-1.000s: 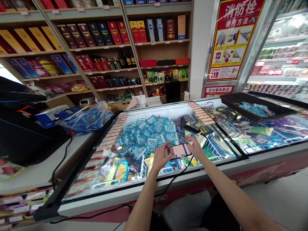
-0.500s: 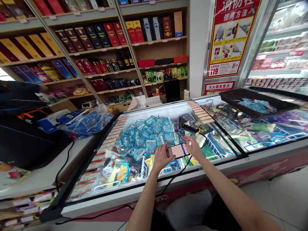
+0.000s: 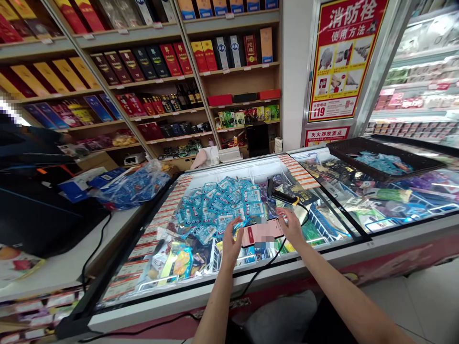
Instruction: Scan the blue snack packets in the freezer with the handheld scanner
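Note:
A phone (image 3: 263,232) with a pinkish screen is held sideways between both hands over the glass lid of a chest freezer (image 3: 251,272). My left hand (image 3: 232,240) grips its left end. My right hand (image 3: 291,225) holds its right end, fingers curled. A black cable (image 3: 263,264) runs from the phone down over the freezer's front edge. Under the glass just beyond the hands lies a heap of blue packets (image 3: 222,203). A black handheld scanner (image 3: 281,193) rests on the lid behind my right hand.
A black tray (image 3: 380,160) of blue packets sits on the freezer at right. A counter (image 3: 53,258) at left carries a black device and a bag of blue items (image 3: 131,186). Shelves of boxed goods (image 3: 161,57) line the back wall.
Both hands and the phone have shifted only slightly over the lid. The view has tilted a little.

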A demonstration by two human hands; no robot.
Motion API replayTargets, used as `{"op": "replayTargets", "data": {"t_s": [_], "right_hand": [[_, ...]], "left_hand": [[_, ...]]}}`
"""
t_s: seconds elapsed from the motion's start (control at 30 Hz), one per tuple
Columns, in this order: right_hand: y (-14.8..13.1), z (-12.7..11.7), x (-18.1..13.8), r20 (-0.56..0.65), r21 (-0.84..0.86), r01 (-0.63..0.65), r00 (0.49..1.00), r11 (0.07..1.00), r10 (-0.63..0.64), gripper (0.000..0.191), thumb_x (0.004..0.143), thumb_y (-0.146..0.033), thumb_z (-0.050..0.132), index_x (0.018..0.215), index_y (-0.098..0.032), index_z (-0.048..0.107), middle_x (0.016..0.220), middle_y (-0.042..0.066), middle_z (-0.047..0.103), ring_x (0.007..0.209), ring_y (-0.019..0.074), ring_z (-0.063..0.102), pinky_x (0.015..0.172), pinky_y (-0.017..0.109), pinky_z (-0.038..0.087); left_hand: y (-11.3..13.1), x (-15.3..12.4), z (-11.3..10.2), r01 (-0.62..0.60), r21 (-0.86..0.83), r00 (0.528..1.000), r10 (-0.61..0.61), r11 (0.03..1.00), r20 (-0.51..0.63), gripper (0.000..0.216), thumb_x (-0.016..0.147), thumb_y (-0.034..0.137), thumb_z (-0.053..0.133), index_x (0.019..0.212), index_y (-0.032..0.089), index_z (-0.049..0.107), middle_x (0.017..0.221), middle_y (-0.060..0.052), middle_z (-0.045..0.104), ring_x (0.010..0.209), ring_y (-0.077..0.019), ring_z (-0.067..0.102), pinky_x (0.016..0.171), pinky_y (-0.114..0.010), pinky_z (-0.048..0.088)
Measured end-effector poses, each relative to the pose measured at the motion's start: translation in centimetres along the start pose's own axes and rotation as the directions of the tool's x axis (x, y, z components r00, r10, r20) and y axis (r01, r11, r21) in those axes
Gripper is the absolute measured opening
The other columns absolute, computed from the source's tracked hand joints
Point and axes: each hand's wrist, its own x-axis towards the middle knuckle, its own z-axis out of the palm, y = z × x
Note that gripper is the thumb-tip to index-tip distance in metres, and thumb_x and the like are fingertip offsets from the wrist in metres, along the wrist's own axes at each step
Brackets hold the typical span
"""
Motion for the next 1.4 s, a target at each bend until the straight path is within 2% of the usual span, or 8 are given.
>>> {"op": "replayTargets", "data": {"t_s": [0.2, 0.4, 0.67, 0.9, 1.17, 1.3, 1.4], "right_hand": [[0.4, -0.1, 0.0, -0.043, -0.057, -0.035, 0.999, 0.998, 0.033, 0.031, 0.088, -0.027, 0.038, 0.111, -0.022, 0.059, 0.097, 0.007, 0.064, 0.094, 0.022, 0.056, 0.081, 0.038, 0.046], [0.8, 0.1, 0.0, -0.07, -0.092, -0.024, 0.997, 0.995, 0.017, 0.03, 0.088, -0.027, 0.039, 0.108, -0.021, 0.06, 0.098, 0.008, 0.064, 0.094, 0.0227, 0.055, 0.084, 0.039, 0.045], [1.1, 0.3, 0.1, -0.132, -0.136, 0.009, 0.991, 0.991, -0.027, 0.029, 0.089, -0.027, 0.038, 0.106, -0.021, 0.06, 0.092, 0.007, 0.064, 0.094, 0.0225, 0.054, 0.086, 0.04, 0.042], [1.4, 0.0, 0.4, -0.242, -0.249, 0.014, 0.967, 0.968, -0.076, 0.03, 0.089, -0.028, 0.036, 0.107, -0.022, 0.06, 0.104, 0.008, 0.061, 0.103, 0.0244, 0.05, 0.094, 0.045, 0.036], [1.0, 0.2, 0.3, -0.162, -0.221, 0.056, 0.982, 0.974, -0.093, 0.031, 0.091, -0.04, 0.039, 0.104, -0.021, 0.06, 0.1, 0.008, 0.062, 0.099, 0.0231, 0.053, 0.09, 0.041, 0.039], [-0.1, -0.1, 0.3, -0.132, -0.151, 0.011, 0.991, 0.988, -0.031, 0.037, 0.09, -0.05, 0.039, 0.1, -0.021, 0.06, 0.092, 0.007, 0.064, 0.087, 0.0211, 0.055, 0.083, 0.037, 0.041], [-1.3, -0.6, 0.8, -0.061, -0.097, -0.031, 0.998, 0.995, 0.025, 0.044, 0.089, -0.057, 0.036, 0.091, -0.021, 0.061, 0.083, 0.006, 0.064, 0.077, 0.0192, 0.055, 0.073, 0.032, 0.041]], "left_hand": [[-0.3, -0.1, -0.3, -0.015, 0.063, 1.0, 0.014, 0.998, 0.005, 0.041, 0.09, 0.043, 0.042, 0.126, 0.024, 0.046, 0.124, -0.008, 0.056, 0.119, -0.0206, 0.049, 0.1, -0.037, 0.037], [-0.7, -0.3, -0.3, -0.059, 0.126, 0.998, 0.058, 0.99, 0.014, 0.039, 0.09, 0.042, 0.041, 0.124, 0.025, 0.048, 0.124, -0.007, 0.057, 0.12, -0.021, 0.049, 0.101, -0.039, 0.036], [-1.4, -0.2, -0.1, -0.062, 0.172, 0.997, 0.055, 0.983, 0.045, 0.041, 0.091, 0.044, 0.036, 0.124, 0.024, 0.049, 0.121, -0.009, 0.058, 0.117, -0.0225, 0.051, 0.1, -0.043, 0.038], [-1.6, -0.3, 0.0, -0.082, 0.167, 0.996, 0.073, 0.983, 0.057, 0.039, 0.091, 0.043, 0.036, 0.123, 0.024, 0.05, 0.123, -0.009, 0.057, 0.118, -0.0227, 0.051, 0.099, -0.042, 0.039], [-1.2, -0.4, 0.0, -0.042, 0.128, 0.998, 0.035, 0.991, 0.056, 0.039, 0.09, 0.046, 0.04, 0.121, 0.025, 0.052, 0.12, -0.008, 0.06, 0.115, -0.0216, 0.053, 0.097, -0.04, 0.04], [-0.8, -0.1, -0.1, 0.019, 0.024, 1.0, -0.019, 1.0, -0.004, 0.042, 0.088, 0.05, 0.043, 0.118, 0.023, 0.053, 0.118, -0.008, 0.06, 0.109, -0.0196, 0.056, 0.094, -0.036, 0.042], [-0.1, 0.7, -0.3, 0.059, -0.089, 0.996, -0.065, 0.994, -0.058, 0.044, 0.086, 0.054, 0.044, 0.111, 0.02, 0.055, 0.106, -0.008, 0.063, 0.096, -0.0176, 0.059, 0.081, -0.03, 0.046]]}}
